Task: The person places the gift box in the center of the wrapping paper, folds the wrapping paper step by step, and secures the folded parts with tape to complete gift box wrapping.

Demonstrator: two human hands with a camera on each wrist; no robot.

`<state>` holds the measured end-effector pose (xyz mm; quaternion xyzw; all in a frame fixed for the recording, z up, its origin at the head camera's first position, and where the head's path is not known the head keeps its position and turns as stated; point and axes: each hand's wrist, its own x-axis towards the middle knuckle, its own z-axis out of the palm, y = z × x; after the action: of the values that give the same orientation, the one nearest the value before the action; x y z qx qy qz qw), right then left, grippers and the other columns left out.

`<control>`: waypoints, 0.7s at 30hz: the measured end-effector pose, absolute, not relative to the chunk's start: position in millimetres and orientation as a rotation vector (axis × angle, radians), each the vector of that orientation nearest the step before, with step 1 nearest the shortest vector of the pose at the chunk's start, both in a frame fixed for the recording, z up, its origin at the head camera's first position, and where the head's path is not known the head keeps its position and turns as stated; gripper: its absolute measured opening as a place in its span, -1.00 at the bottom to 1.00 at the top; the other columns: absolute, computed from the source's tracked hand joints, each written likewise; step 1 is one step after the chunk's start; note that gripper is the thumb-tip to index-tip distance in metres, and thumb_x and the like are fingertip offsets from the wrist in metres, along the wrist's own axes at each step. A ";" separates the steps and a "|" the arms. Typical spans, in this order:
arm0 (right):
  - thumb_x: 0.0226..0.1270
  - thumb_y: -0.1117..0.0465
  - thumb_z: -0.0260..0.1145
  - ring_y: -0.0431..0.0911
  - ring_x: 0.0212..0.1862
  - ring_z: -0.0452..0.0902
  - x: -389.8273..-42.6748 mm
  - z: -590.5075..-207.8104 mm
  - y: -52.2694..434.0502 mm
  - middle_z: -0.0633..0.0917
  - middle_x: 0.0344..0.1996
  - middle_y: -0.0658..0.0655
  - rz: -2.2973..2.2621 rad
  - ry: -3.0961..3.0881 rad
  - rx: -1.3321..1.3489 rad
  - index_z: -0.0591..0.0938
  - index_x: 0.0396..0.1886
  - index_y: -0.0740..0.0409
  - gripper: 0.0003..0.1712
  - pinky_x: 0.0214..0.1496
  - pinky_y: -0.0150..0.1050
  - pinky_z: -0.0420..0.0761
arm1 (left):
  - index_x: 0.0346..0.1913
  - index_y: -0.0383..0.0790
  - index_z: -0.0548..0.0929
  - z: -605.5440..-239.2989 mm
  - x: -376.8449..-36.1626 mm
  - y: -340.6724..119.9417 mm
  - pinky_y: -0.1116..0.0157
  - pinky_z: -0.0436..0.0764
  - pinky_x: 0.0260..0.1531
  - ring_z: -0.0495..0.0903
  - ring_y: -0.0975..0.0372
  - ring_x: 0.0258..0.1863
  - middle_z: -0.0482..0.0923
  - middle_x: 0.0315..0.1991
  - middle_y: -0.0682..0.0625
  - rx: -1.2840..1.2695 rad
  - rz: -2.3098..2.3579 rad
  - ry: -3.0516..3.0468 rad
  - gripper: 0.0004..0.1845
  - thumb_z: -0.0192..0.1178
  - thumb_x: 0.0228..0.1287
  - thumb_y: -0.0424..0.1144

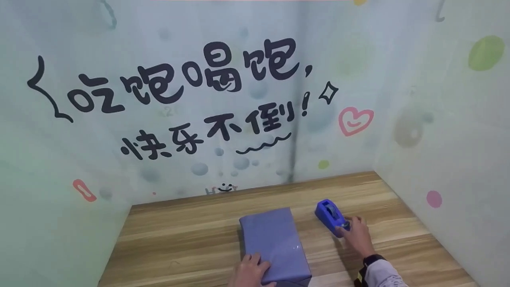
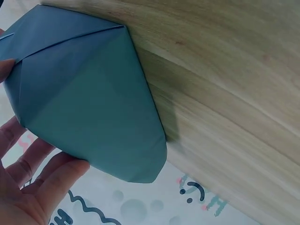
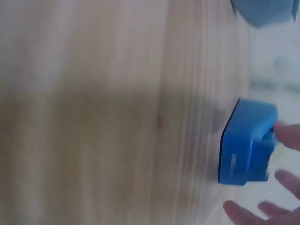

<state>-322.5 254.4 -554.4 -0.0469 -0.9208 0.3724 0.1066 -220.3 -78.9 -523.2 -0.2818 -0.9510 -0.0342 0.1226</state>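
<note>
A box wrapped in blue-grey paper [image 1: 271,243] lies on the wooden table in the head view. My left hand [image 1: 251,272] holds its near end, fingers over the top. The left wrist view shows the thumb on the folded end flaps [image 2: 61,35] and the other fingers along the box edge. A blue tape dispenser [image 1: 330,218] stands to the right of the box. My right hand [image 1: 358,237] is at its near end. In the blurry right wrist view, one digit touches the dispenser [image 3: 236,150] near the top, while other fingers are spread apart from it.
The wooden tabletop [image 1: 179,239] extends around the box and dispenser. A printed back wall [image 1: 223,167] with dark lettering closes off the far edge. Side walls [image 1: 446,159] flank the table left and right.
</note>
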 end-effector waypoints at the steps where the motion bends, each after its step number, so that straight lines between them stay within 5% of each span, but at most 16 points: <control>1: 0.08 0.20 0.31 0.39 0.07 0.30 -325.0 -553.6 256.8 0.31 0.05 0.56 1.106 -2.731 -0.133 0.41 0.05 0.51 -0.40 0.09 0.21 0.31 | -0.21 0.00 0.63 -522.8 -220.2 -78.7 0.33 0.48 -0.58 0.44 0.21 -0.46 0.49 -0.37 -0.02 -0.818 -0.106 -2.782 -0.52 0.20 -0.07 0.27; 9: -0.06 0.30 0.37 0.26 -0.12 0.40 -334.7 -545.5 255.4 0.51 -0.23 0.47 0.989 -2.731 -0.076 0.60 -0.26 0.50 -0.63 -0.06 0.08 0.36 | -0.17 0.01 0.64 -519.9 -219.5 -77.9 0.29 0.52 -0.58 0.48 0.18 -0.45 0.51 -0.35 -0.03 -0.797 -0.100 -2.780 -0.52 0.23 -0.10 0.24; 21: -0.06 0.33 0.34 0.21 -0.11 0.30 -334.1 -545.8 247.6 0.51 -0.26 0.35 0.905 -2.717 -0.167 0.55 -0.26 0.37 -0.69 -0.09 0.11 0.23 | -0.17 0.03 0.62 -518.8 -217.5 -76.7 0.30 0.53 -0.61 0.48 0.17 -0.44 0.51 -0.32 -0.03 -0.791 -0.057 -2.795 -0.51 0.22 -0.10 0.27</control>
<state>-334.1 247.6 -545.8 -0.0578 -0.9383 0.3127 0.1361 -217.5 -76.7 -518.8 -0.2705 -0.9553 -0.0195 0.1179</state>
